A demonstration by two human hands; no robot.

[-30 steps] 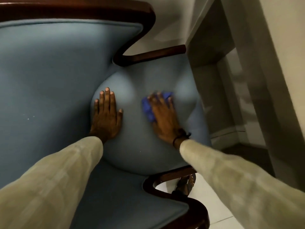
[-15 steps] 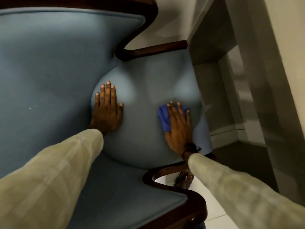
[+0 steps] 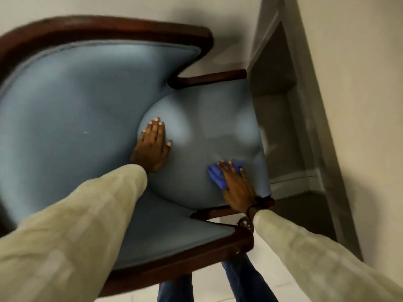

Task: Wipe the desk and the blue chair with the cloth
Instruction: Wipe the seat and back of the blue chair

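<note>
My legs in blue jeans (image 3: 239,277) stand on the pale tiled floor (image 3: 257,247) at the bottom of the view, and my two cream sleeves reach forward over the blue chair (image 3: 65,118).

Nearest, the dark wooden frame (image 3: 174,269) curves around the padded blue backrest. My right hand (image 3: 236,186) lies flat near the right edge of the rounded seat cushion (image 3: 196,138), just past the armrest rail; the fingers are stretched out and close together, pressing the blue cloth (image 3: 216,176) against the upholstery. The cloth is bunched beneath my palm and fingers, and folds of it stick out on the left side and past my fingertips. A dark band sits at that wrist.

Further in, my left hand (image 3: 152,147) rests palm-down on the left part of the cushion, fingers together and straight, thumb a little apart, gripping nothing.

Beyond the seat is the far wooden armrest (image 3: 209,78), then the pale wall (image 3: 229,22) and, on the right, a grey recessed piece of furniture (image 3: 281,118) that I cannot make out clearly.
</note>
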